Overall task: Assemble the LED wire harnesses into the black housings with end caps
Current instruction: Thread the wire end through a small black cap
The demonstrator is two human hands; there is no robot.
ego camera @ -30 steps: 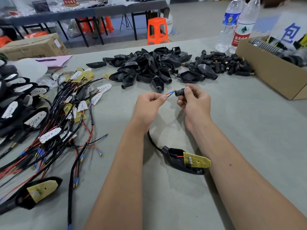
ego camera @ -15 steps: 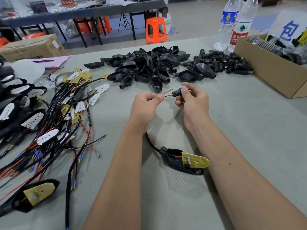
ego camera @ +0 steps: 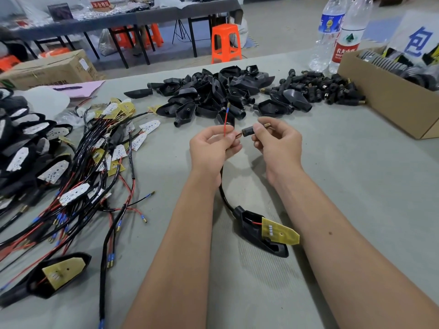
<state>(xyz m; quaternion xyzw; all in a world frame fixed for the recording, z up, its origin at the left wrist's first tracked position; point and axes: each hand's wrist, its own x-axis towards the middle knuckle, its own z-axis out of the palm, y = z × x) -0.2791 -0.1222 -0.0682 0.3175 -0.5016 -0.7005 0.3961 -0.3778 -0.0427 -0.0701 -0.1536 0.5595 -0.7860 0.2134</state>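
Matt grey felt-like cloth over the table (ego camera: pixel 344 176). On it, near the middle, a glossy black plastic housing (ego camera: pixel 256 236) with a dull yellow circuit board (ego camera: pixel 281 232). Beyond, plain brown cardboard box (ego camera: pixel 389 103); clear glossy plastic bottles (ego camera: pixel 332 34) behind.

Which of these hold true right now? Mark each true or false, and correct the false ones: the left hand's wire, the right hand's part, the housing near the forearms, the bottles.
1. The left hand pinches a red wire that points upward. True.
2. The right hand is empty. False: it holds a small black end cap.
3. The black housing between the forearms lies on the table with a yellow LED board on it. True.
4. The two water bottles lie flat. False: they stand upright beside the cardboard box.
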